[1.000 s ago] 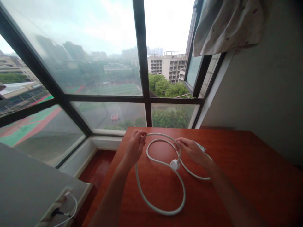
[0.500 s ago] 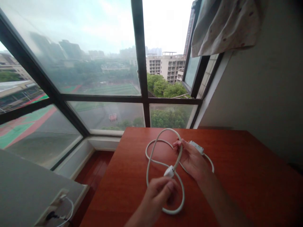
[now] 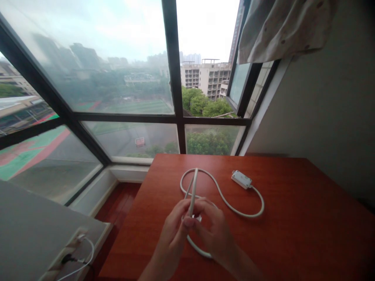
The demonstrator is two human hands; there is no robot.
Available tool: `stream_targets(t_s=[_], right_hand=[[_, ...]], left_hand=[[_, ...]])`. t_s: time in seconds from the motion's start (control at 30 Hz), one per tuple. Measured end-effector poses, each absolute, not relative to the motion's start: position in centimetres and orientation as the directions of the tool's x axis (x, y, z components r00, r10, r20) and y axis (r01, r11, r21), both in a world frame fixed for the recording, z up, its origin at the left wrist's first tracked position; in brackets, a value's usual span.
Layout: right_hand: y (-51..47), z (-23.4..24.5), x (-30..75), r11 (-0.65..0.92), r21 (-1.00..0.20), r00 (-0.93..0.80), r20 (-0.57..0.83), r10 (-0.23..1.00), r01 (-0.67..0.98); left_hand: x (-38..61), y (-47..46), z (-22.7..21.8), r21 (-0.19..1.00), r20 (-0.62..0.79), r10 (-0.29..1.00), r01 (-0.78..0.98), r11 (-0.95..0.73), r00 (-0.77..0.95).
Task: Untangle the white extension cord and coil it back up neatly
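Observation:
A thick white power cord [image 3: 221, 191] lies in loops on the reddish-brown table. My left hand [image 3: 172, 230] and my right hand [image 3: 215, 230] meet near the table's front. Both are closed on the cord, thumbs close together, and a stretch of it arches up from between the fingers. A small part of the white plug [image 3: 197, 217] shows among the fingers; the rest is hidden, so its exact grip cannot be made out. At the cord's other end, a flat white rectangular block [image 3: 241, 179] rests on the table, right of and beyond my hands.
The wooden table [image 3: 293, 203] reaches the window frame [image 3: 205, 120] and the right wall. Left of it is a low white wall with a socket [image 3: 68, 255] holding plugs and leads. A spotted curtain [image 3: 281, 33] hangs at upper right.
My right hand has come down and left along the cord to meet my left hand. The raised loop has narrowed into an upright arch. The white block lies where it was, fully visible.

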State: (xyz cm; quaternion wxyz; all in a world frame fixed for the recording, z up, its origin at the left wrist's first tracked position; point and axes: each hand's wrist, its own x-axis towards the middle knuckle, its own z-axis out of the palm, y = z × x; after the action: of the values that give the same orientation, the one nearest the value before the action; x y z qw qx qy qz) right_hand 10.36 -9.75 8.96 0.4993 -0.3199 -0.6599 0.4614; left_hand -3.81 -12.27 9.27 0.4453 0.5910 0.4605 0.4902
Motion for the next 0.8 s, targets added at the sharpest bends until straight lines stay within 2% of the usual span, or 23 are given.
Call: stream_targets(t_s=[0.1, 0.23, 0.33, 0.43, 0.53, 0.67, 0.8], right_hand=[[-10.4, 8.9, 8.8, 0.51, -0.852, -0.273, 0.467, 0.841, 0.115], [-10.1, 8.5, 9.0, 0.565, -0.8, -0.441, 0.44, 0.782, 0.203], [-8.9, 7.8, 10.4, 0.499, -0.81, -0.449, 0.338, 0.827, 0.308], [-6.7, 6.4, 11.8, 0.343, -0.847, -0.31, 0.226, 0.923, 0.405], [-4.2, 4.2, 12.2, 0.217, -0.906, -0.173, 0.163, 0.971, 0.362], [-1.3, 1.5, 11.2, 0.226, -0.935, -0.306, 0.138, 0.942, 0.275], [0.5, 1.2, 10.1, 0.259, -0.911, -0.356, 0.137, 0.924, 0.32]], left_hand=[[-4.3, -12.3, 9.8, 0.96, 0.199, 0.98, 0.195, -0.201, 0.028], [-5.8, -12.0, 10.5, 0.933, 0.21, 0.977, 0.307, -0.187, -0.042], [-7.3, -11.7, 11.2, 0.906, 0.219, 0.974, 0.384, -0.179, -0.061], [-8.7, -11.5, 11.8, 0.869, 0.234, 0.97, 0.46, -0.181, -0.06], [-9.2, -11.1, 12.1, 0.855, 0.234, 0.972, 0.482, -0.193, -0.026], [-8.8, -10.4, 11.9, 0.883, 0.272, 0.962, 0.407, -0.236, -0.033], [-8.1, -10.0, 11.2, 0.873, 0.311, 0.944, 0.427, -0.237, -0.113]])
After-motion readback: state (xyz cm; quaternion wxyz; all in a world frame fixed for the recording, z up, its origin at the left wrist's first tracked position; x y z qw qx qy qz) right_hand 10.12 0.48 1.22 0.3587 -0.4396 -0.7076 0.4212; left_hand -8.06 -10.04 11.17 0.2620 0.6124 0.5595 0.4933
